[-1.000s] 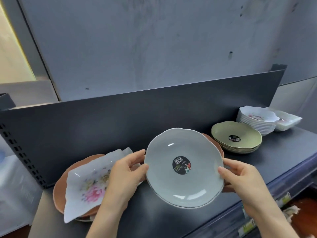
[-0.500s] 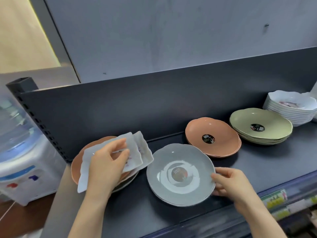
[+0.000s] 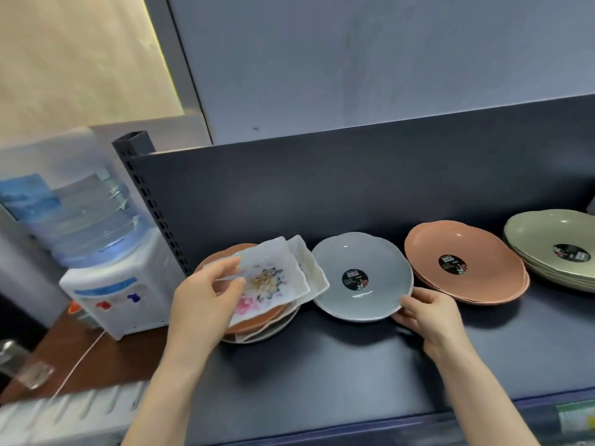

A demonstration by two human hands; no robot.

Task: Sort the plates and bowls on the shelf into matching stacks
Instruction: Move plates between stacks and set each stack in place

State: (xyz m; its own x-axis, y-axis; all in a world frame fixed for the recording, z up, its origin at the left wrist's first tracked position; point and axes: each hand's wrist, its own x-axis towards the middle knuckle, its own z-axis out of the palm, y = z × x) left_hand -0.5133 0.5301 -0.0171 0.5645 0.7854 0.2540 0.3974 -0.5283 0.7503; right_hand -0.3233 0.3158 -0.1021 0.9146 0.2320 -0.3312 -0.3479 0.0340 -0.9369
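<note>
The left hand (image 3: 206, 304) pinches the near left edge of a white floral rectangular dish (image 3: 267, 278), thumb on top and fingers beneath. The dish lies tilted on the mixed pile (image 3: 257, 323) at the left end of the shelf (image 3: 322, 365). A second white dish of the same shape lies under it, and orange and pale round rims show below.

The right hand (image 3: 428, 313) holds the near right rim of the grey plate (image 3: 360, 268). That plate sits flat on the shelf between the mixed pile and the orange plates (image 3: 463, 252). The green plates (image 3: 553, 236) are further right.

These pieces look thin, rigid and glossy, probably melamine: light enough for one hand, unlikely to bend, but slick. The floral dish has a wavy raised rim, so a pinch across that lip at the middle of a short side should hold better than one on the smooth face. Lifted by one end it will tend to sag away from the fingers, and the dish beneath may slide with it. The grey plate has a scalloped edge that gives the fingers some purchase. It is best taken with the thumb over the rim and the fingers under.
</note>
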